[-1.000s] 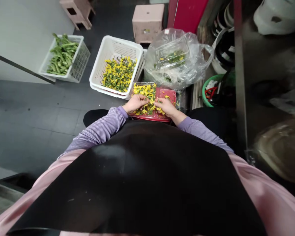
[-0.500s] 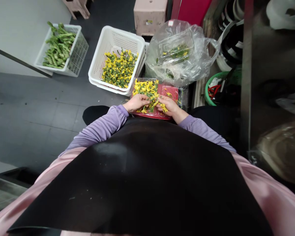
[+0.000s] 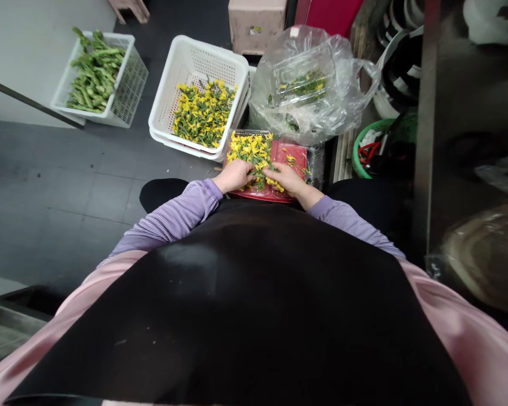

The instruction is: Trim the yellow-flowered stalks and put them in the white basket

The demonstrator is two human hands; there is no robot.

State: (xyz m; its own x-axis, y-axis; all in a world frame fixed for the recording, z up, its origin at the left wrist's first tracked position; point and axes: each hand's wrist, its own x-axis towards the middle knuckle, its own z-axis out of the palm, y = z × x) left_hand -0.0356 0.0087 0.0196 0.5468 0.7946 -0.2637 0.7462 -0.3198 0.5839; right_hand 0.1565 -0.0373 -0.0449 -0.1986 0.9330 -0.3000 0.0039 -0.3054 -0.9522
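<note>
My left hand [image 3: 237,176] is closed, its fingertips pinching green-stemmed yellow flowers over a clear plastic box [image 3: 231,149]. My right hand [image 3: 289,180] faces it from the right, closed on yellow flowers [image 3: 275,184] that stick out below its fingers. The two hands' fingertips are only a small gap apart. Inside the box lies a layer of yellow flowers [image 3: 249,148] with green stems. A red surface [image 3: 295,150] under and beside the box carries a few loose yellow bits. My fingers partly hide the exact pieces held.
A white basket [image 3: 161,107] of yellow flowers stands at the back left of the box. Behind the box sits a clear plastic bag [image 3: 313,127] with a clear box on it. Farther left is a white basket [image 3: 131,84] of green stalks. A green basket [image 3: 355,160] is at the right, near a metal shelf edge [image 3: 425,113].
My right hand has moved slightly left with its flowers, closer to my left hand. My left hand stays nearly in place. The whole view has shifted a little.
</note>
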